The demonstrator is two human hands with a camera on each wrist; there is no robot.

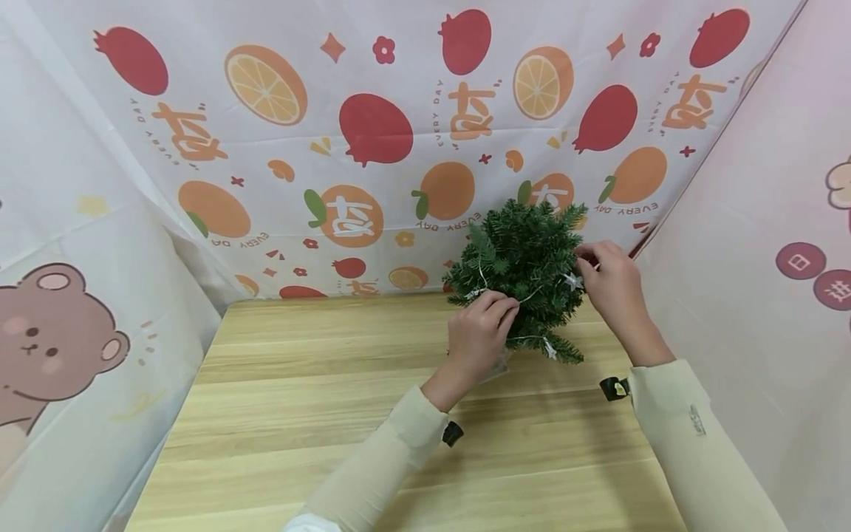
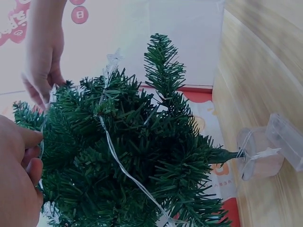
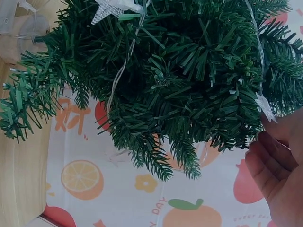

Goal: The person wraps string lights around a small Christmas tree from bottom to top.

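Note:
A small artificial Christmas tree (image 1: 528, 247) stands toward the back right of the table, wound with a thin clear-wired string of star lights (image 2: 124, 172). In the head view my left hand (image 1: 473, 332) is at the tree's front, pinching the light wire between thumb and fingertips. My right hand (image 1: 614, 287) is at the right side of the branches, fingers curled and the thumb right at a clear star light (image 3: 266, 107). Another star (image 1: 549, 349) hangs on a low branch. In the left wrist view, wire wraps round the tree's pale base (image 2: 260, 158), near a clear plastic box (image 2: 287, 141).
The wooden table (image 1: 319, 384) carries the tree and reaches to a hanging cloth (image 1: 299, 170) printed with fruit close behind the branches. A bear-print cloth (image 1: 60, 340) hangs at the left, and another pale cloth (image 1: 744, 295) at the right.

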